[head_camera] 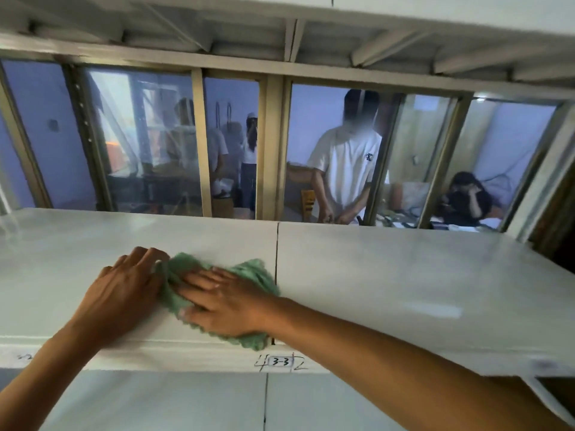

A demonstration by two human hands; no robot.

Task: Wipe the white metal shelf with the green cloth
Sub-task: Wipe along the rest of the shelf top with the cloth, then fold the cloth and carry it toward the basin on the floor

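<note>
White metal shelf (62, 244): wiping judged underway, your right hand (227, 309) pressing straight fingers on the crumpled green cloth (249, 272) at its front edge, left hand (121, 293) fingers curled against the cloth, hold undeterminable; right-hand panel (404, 290) likely remains.

Looks like a storage or work room, not a home: tiered white metal shelf (389, 269) with handwritten "3-3" label (281, 362) on its edge, slotted upright (83, 126), standing person (345, 163) working behind, seated person (466, 202) at cluttered desk (401, 221).
</note>
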